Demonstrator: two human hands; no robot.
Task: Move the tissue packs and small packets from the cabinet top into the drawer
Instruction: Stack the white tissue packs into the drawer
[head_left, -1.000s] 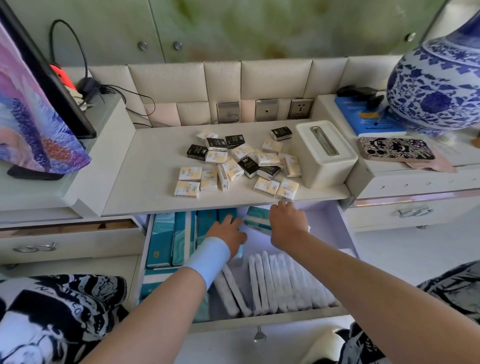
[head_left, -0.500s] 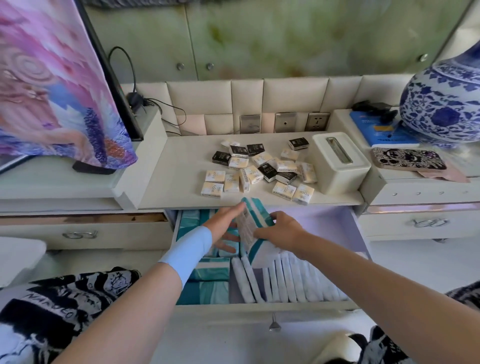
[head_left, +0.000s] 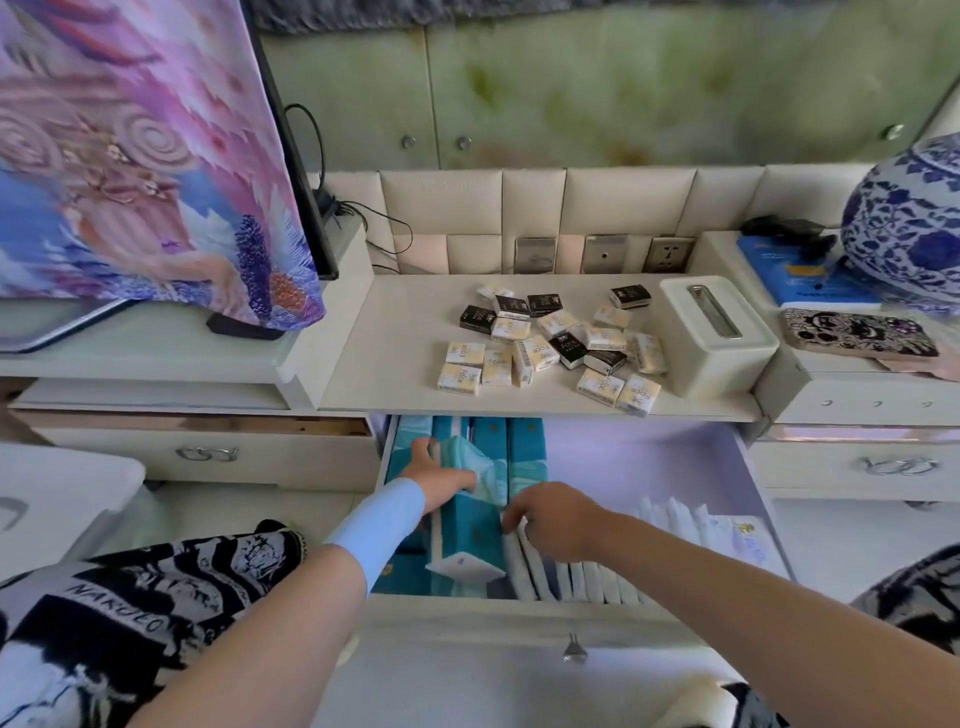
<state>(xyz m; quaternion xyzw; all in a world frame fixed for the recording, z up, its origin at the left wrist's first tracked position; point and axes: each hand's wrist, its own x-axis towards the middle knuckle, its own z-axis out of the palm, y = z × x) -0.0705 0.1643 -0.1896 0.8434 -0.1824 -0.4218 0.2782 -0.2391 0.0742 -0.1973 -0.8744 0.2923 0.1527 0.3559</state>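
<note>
Left hand (head_left: 434, 470) grips a teal tissue pack (head_left: 470, 457) inside the drawer (head_left: 519, 610), centre-left of frame; seat it flush against the teal row (head_left: 527, 452). Right hand (head_left: 553, 514) curls its fingers onto the white packs (head_left: 597, 571), grip not discernible. Small packets (head_left: 550, 343) lie on the tabletop (head_left: 395, 353) above, untransferred.

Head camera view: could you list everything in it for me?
small packets: some two dozen, cream and black, cabinet top centre
tissue box: one, cream, right of packets
drawer: one, white, open below
teal tissue packs: several, teal, drawer left
white packs: a row, white, drawer front right
vase: one, blue-white, far right
draped screen: one, pink-purple, left
left hand: one, blue sleeve, gripping light teal pack in drawer
right hand: one, bare, touching white packs
</note>
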